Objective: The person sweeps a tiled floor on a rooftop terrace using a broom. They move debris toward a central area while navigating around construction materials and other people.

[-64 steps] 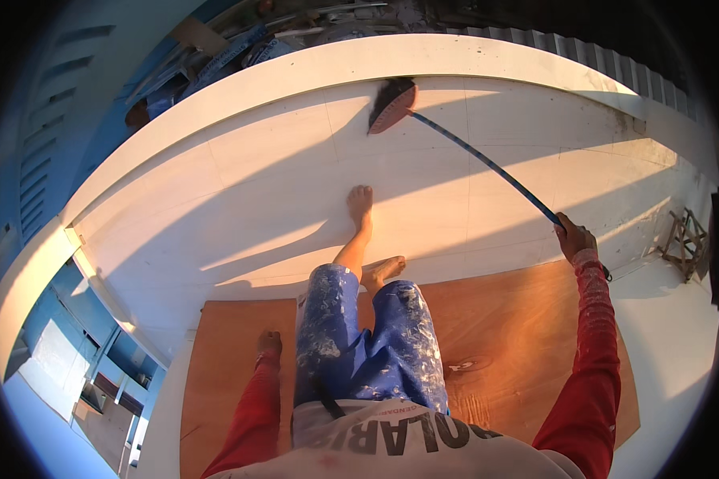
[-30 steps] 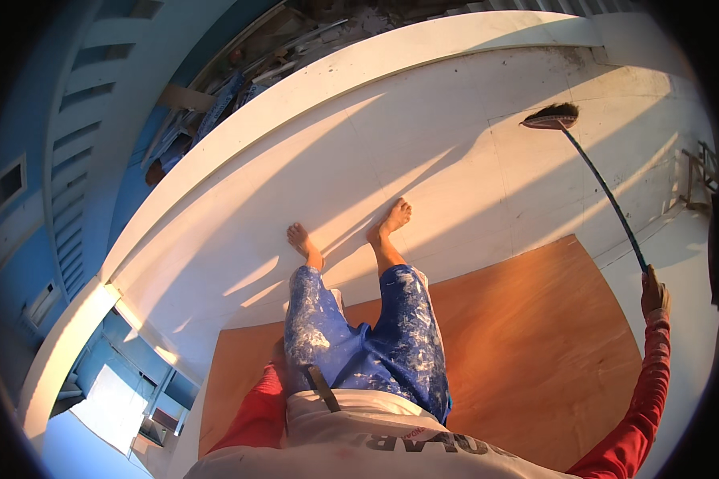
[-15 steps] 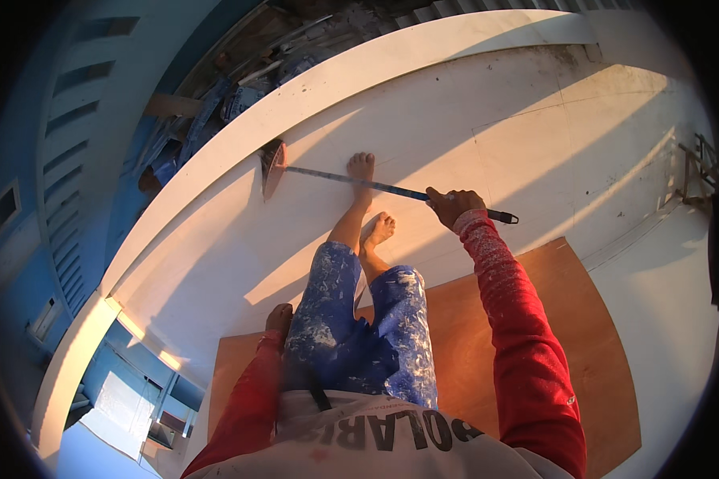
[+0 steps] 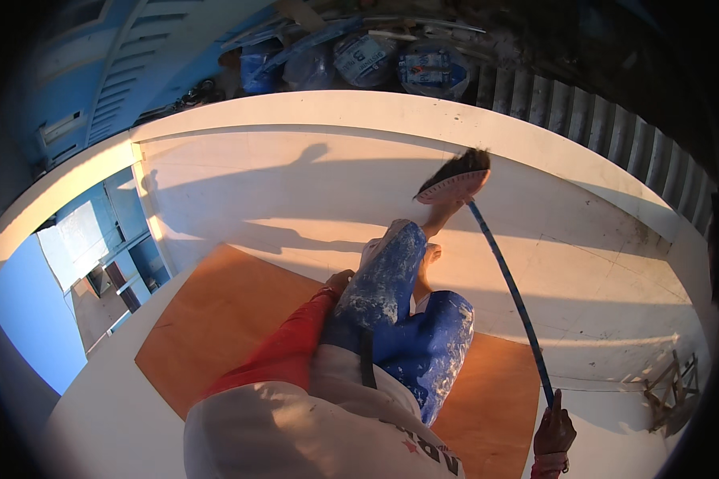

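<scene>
Some broomstick [image 4: 519, 305] seems hidden in the right grip [image 4: 555, 434].

Has a pale floor [image 4: 607, 279], sunny in some stripes and shady in others, beside a low cream wall [image 4: 319, 106]. Beyond, has wavy grey sheets [image 4: 583, 120] and (top left) a blue wall [image 4: 80, 56].

Left hand [image 4: 341, 281] partly hidden by trouser leg [image 4: 387, 275]; forward shin [image 4: 439, 217] runs behind broom head [image 4: 454, 188], foot masked; broom handle [image 4: 513, 295] end lost in right hand [image 4: 555, 431]; right sleeve [image 4: 549, 465] cut by lower edge
</scene>
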A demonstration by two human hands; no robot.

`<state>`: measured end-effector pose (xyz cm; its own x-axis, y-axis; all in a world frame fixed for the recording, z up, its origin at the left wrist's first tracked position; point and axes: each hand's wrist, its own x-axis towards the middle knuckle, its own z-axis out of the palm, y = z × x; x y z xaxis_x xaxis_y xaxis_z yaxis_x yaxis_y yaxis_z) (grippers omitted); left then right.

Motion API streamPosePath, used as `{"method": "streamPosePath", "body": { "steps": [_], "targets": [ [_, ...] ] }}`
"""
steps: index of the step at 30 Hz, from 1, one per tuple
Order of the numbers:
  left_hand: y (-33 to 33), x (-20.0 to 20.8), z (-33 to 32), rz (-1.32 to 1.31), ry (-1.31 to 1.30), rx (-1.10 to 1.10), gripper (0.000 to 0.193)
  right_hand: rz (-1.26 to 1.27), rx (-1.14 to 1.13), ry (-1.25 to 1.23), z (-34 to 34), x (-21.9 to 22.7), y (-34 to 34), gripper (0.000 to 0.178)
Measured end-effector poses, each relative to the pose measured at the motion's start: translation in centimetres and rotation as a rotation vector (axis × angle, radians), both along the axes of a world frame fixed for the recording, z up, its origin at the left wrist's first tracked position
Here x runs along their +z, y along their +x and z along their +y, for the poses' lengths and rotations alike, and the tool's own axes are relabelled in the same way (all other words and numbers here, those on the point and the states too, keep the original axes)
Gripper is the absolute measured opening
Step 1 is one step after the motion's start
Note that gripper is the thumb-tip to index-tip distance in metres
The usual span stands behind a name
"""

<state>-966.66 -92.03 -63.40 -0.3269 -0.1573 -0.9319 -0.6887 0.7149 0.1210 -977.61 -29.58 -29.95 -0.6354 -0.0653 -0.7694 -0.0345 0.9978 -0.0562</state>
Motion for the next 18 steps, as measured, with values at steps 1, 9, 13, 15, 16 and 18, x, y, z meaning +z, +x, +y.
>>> {"method": "streamPosePath", "body": {
  "steps": [1,9,13,15,16,18],
  "targets": [
    [0.0,-0.2,0.3,0.014,0.006,0.027,0.031,-0.006,0.063,-0.096,-4.3,-2.8,-2.5,0.058],
    [5.4,1.9,2.3,-0.007,-0.123,0.225,0.032,-0.077,0.278,-0.507,-43.8,-27.5,-21.0,0.058],
    [7.9,3.4,3.1,-0.048,-0.117,0.315,0.036,-0.054,0.232,-0.291,-38.5,-29.3,-21.5,0.056],
    [8.6,3.0,3.9,-0.067,-0.037,0.276,0.035,0.096,0.246,-0.241,-27.8,-27.4,-19.6,0.059],
    [8.7,2.5,4.4,-0.066,0.016,0.214,0.034,0.072,0.296,-0.119,-21.3,-25.8,-18.3,0.061],
    [8.3,1.5,5.4,-0.061,0.089,0.115,0.033,-0.007,0.250,0.128,-7.8,-19.8,-15.0,0.061]
  ]
}}
